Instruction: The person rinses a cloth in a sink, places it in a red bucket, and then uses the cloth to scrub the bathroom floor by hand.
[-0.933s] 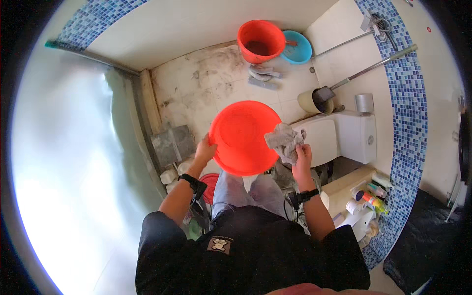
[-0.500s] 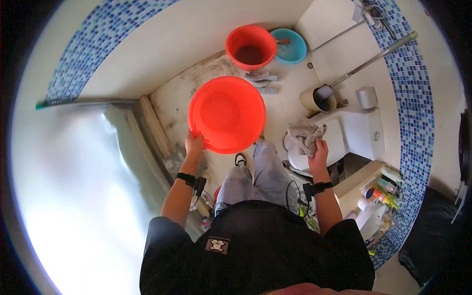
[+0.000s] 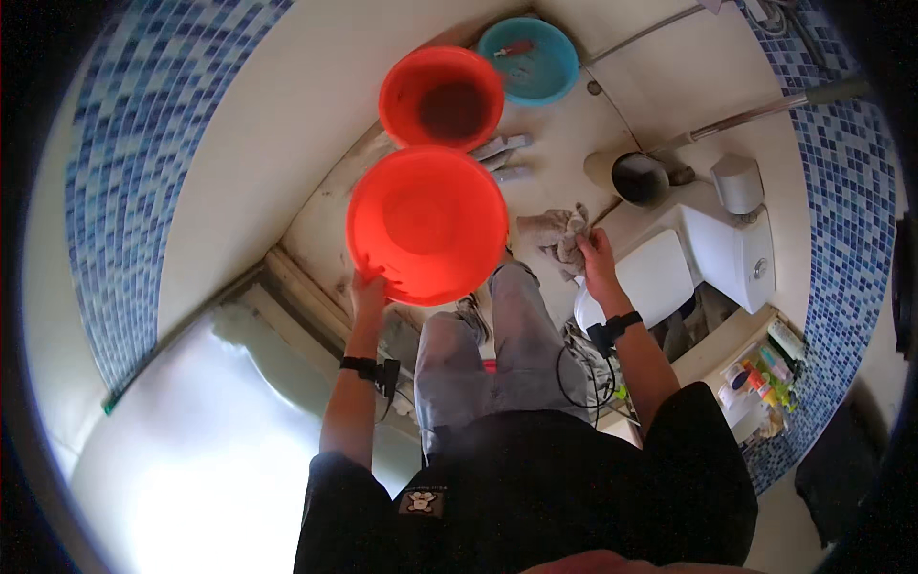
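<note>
My left hand point(image 3: 371, 292) grips the lower left rim of a red plastic basin point(image 3: 421, 220), held over my legs. My right hand point(image 3: 595, 256) holds a crumpled greyish-beige cloth point(image 3: 555, 234) to the right of the basin, over the floor near the white toilet point(image 3: 634, 277). Just beyond the held basin stands another red basin point(image 3: 442, 91) with a dark bottom. A blue basin point(image 3: 529, 72) with a red-handled item in it sits beside that one. Grey flat pieces point(image 3: 502, 151) lie on the tiles by the red basin.
A bin point(image 3: 639, 177) with a long steel-handled tool point(image 3: 727, 124) leans at the back right. A ledge holds bottles and tubes point(image 3: 765, 373) at lower right. A bright frosted panel point(image 3: 210, 450) is at lower left. The dirty floor edge point(image 3: 316, 239) meets the left wall.
The held basin has risen in the picture, closer to the standing basins, as the view shifted. My right hand has brought the cloth leftward and up, toward the basin.
</note>
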### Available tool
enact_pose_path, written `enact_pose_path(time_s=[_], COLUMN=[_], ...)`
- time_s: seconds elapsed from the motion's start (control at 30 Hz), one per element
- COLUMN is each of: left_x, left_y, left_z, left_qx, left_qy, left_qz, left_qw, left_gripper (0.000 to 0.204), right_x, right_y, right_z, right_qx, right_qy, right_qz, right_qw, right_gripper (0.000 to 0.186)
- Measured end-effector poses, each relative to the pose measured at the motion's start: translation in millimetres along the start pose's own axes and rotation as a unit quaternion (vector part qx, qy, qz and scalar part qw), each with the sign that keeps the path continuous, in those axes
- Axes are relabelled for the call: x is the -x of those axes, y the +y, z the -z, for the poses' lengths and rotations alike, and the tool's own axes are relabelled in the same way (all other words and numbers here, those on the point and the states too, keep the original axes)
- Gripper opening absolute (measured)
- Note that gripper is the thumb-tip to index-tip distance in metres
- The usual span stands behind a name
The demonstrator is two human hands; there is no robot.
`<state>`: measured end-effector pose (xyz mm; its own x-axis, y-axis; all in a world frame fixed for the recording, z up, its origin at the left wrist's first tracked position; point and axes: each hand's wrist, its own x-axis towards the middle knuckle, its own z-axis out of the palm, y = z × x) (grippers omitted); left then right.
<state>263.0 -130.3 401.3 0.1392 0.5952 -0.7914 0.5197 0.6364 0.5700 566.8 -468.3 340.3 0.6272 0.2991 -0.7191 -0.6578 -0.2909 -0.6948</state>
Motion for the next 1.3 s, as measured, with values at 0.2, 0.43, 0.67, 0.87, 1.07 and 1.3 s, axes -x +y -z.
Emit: enact_pose_path(time_s=[0.2,0.43,0.67,0.87,1.07,1.3], left_x=[-127.5,-224.5,-323.2,-395.4,-456.6,-536.2], left_y=[-5.0,-80.2,-144.1,-219.1,-227.1,-235.6], left_z=[-142.0,-328.7,-438.7,-448.4,-405.4,-396.3], left_qx=[-0.171,-0.217,-0.298,-0.248,-0.004,-0.624], left_qy=[-0.129,-0.237,-0.239,-0.285,-0.405,-0.186], left_qz=[-0.159,-0.263,-0.22,-0.219,0.149,-0.467], left_qw=[0.964,0.91,0.897,0.9,0.902,0.598], left_gripper=[0.053,0.049,0.044,0.047,0.051,0.096], right_x=[-24.0,-53.6,-113.9,-179.8,-280.5,-392.9], right_y=[47.5,167.0,255.9,328.3,367.9,409.3], right_z=[15.8,44.8,41.3,58.4,61.9,18.8], right_qx=[0.14,0.046,0.061,0.203,0.235,0.551], right_qy=[0.081,0.209,0.237,0.201,0.08,-0.181], right_qz=[-0.005,-0.048,-0.043,-0.033,-0.013,0.114], right_qw=[0.987,0.976,0.969,0.958,0.968,0.807], right_gripper=[0.029,0.019,0.017,0.026,0.031,0.032])
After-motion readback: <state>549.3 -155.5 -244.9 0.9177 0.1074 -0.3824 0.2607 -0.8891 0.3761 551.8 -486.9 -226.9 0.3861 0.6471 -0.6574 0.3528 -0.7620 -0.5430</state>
